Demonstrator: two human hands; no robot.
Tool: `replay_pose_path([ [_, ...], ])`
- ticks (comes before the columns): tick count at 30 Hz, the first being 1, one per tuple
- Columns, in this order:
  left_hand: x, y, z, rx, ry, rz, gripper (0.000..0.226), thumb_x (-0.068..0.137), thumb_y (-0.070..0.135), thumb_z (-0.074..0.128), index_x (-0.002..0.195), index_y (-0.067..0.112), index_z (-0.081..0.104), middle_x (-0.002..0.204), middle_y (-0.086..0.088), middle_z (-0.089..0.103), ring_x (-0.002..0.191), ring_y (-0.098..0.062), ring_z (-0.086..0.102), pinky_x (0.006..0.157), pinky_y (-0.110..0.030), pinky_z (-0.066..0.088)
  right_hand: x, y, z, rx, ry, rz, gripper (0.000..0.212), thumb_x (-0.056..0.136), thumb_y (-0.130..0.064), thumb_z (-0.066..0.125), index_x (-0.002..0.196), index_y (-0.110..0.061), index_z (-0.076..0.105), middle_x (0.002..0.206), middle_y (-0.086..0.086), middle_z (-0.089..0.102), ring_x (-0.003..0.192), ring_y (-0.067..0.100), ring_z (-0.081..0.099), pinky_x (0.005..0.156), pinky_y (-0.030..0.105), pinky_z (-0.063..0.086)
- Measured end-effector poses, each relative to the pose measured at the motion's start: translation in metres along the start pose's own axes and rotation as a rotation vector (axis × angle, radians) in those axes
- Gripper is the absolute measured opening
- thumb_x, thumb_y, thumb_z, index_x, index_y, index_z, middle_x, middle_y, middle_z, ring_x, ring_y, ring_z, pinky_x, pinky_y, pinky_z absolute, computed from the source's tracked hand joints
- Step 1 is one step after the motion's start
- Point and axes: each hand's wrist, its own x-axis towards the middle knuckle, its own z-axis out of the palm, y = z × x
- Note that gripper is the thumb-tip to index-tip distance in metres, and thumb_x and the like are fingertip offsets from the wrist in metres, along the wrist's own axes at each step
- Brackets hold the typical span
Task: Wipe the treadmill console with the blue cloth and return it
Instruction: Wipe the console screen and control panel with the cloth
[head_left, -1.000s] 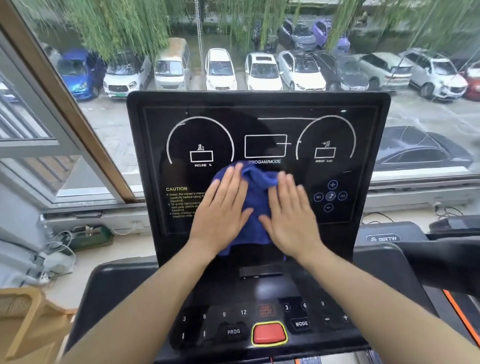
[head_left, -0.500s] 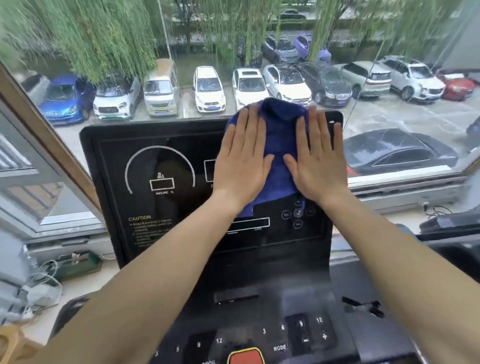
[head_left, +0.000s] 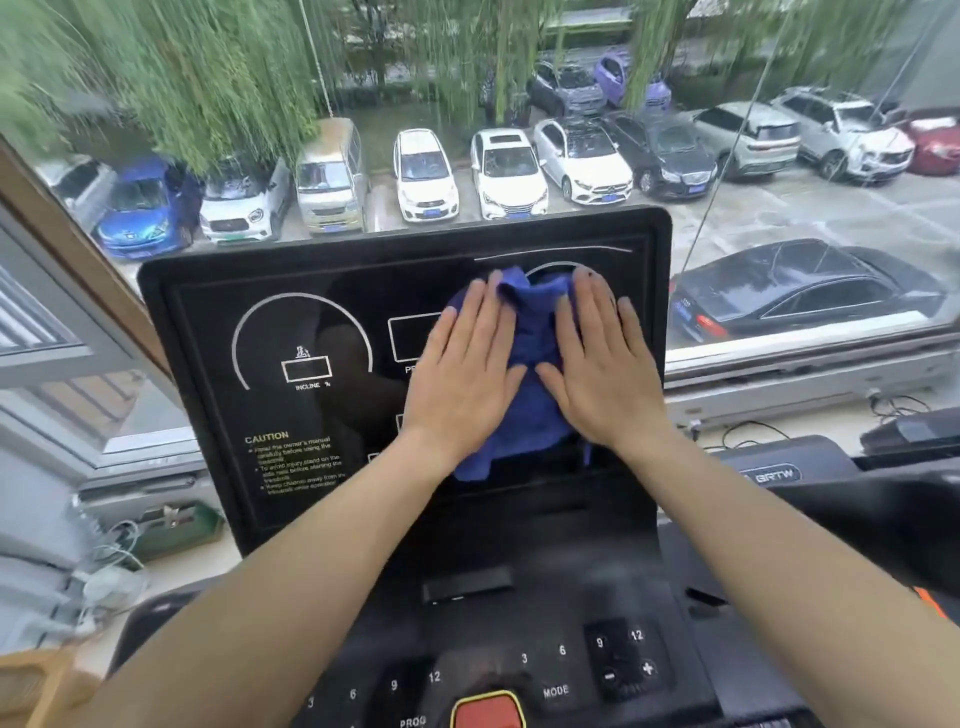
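wiping is under way; the return is not yet done.
a crumpled blue cloth (head_left: 524, 374) is pressed on the right half of the glossy black treadmill console (head_left: 311, 415) by the flat left hand (head_left: 462, 374) and right hand (head_left: 602, 374), fingers lightly spread.

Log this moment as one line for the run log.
step: wiping | left hand: flat on blue cloth | right hand: flat on cloth | cloth: on right half of console screen | return: not yet
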Motion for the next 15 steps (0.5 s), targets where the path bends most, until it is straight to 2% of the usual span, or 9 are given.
replay_pose_path([
  [4,0.059,0.016,-0.016,-0.039,0.034,-0.130,0.074,0.102,0.042,0.032,0.155,0.000,0.002,0.165,-0.017,0.006,0.152,-0.030,0.005,0.123,-0.043,0.003,0.042,0.031,-0.017,0.073,0.001,0.223,0.080,0.099,-0.047,0.035,0.158,-0.001,0.007,0.166,0.022,0.005,0.154,0.034,0.005,0.122,0.043,-0.008],
  [7,0.036,0.048,-0.001,-0.055,0.017,-0.015,0.075,0.102,0.041,0.032,0.155,-0.001,-0.001,0.165,-0.017,0.004,0.152,-0.031,0.005,0.122,-0.043,0.003,-0.009,0.029,0.000,0.098,-0.083,0.298,0.079,0.099,-0.044,0.033,0.157,0.001,0.006,0.166,0.024,0.001,0.154,0.035,0.001,0.122,0.043,-0.009],
  [11,-0.057,0.077,0.032,-0.057,-0.063,0.222,0.074,0.104,0.041,0.033,0.155,0.001,-0.003,0.164,-0.015,-0.005,0.152,-0.027,0.006,0.122,-0.041,-0.001,-0.111,-0.007,0.029,0.073,-0.241,0.254,0.076,0.094,-0.041,0.041,0.151,0.005,0.020,0.161,0.029,0.015,0.150,0.040,0.009,0.123,0.042,-0.007],
  [13,-0.089,0.071,0.036,-0.034,-0.099,0.245,0.070,0.106,0.041,0.030,0.156,0.003,0.000,0.164,-0.013,-0.006,0.153,-0.025,0.007,0.123,-0.041,0.001,-0.131,-0.031,0.036,0.060,-0.254,0.230,0.076,0.095,-0.042,0.041,0.151,0.005,0.021,0.161,0.029,0.017,0.150,0.040,0.008,0.124,0.042,-0.005],
  [15,-0.100,0.048,0.030,-0.013,-0.099,0.211,0.068,0.106,0.040,0.029,0.156,0.003,0.001,0.164,-0.012,-0.005,0.153,-0.024,0.009,0.122,-0.040,0.003,-0.120,-0.056,0.035,0.090,-0.191,0.197,0.074,0.097,-0.041,0.039,0.154,0.004,0.020,0.162,0.026,0.012,0.151,0.039,0.006,0.124,0.042,-0.004],
])
